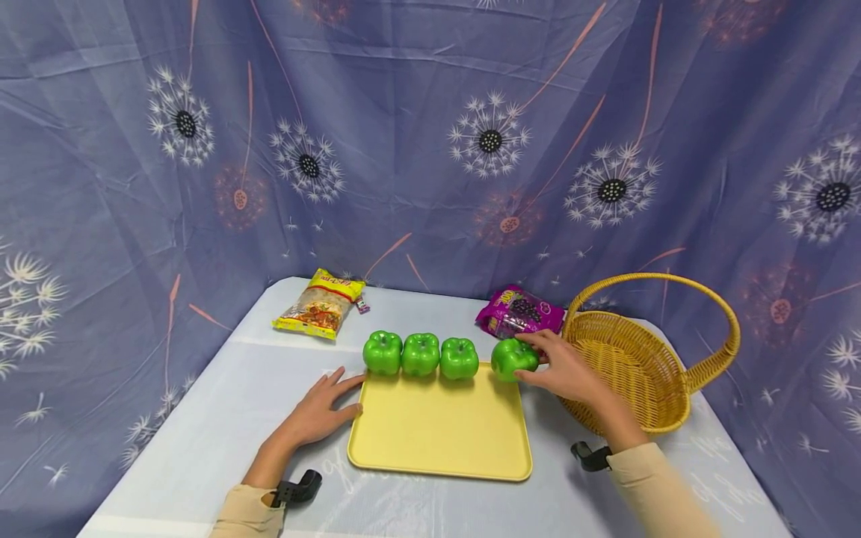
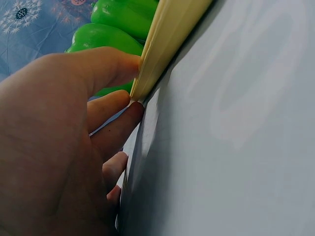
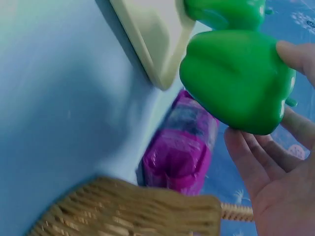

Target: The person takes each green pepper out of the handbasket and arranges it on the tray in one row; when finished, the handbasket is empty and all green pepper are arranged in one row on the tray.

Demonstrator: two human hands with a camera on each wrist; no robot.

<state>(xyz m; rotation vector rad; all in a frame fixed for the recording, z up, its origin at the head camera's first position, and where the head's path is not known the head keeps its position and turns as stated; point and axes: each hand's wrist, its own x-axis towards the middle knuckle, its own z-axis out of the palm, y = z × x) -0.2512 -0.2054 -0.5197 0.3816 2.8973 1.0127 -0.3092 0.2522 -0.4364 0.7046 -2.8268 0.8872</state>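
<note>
Three green bell peppers (image 1: 420,354) stand side by side along the far edge of a yellow tray (image 1: 440,426). My right hand (image 1: 561,366) grips another green bell pepper (image 1: 509,360) at the tray's far right corner, a small gap from the row. In the right wrist view, thumb and fingers hold this bell pepper (image 3: 236,78) from opposite sides, near its stem end. My left hand (image 1: 319,411) touches the tray's left edge with fingers spread. The left wrist view shows its thumb and fingertips against the tray's rim (image 2: 152,54).
A wicker basket (image 1: 625,366) with a tall handle stands right of the tray, close to my right forearm. Behind the bell peppers lie a purple grape-printed bag (image 1: 518,310), a yellow food bag (image 1: 319,302) and a tiny packet (image 1: 362,305). A patterned cloth hangs behind the table.
</note>
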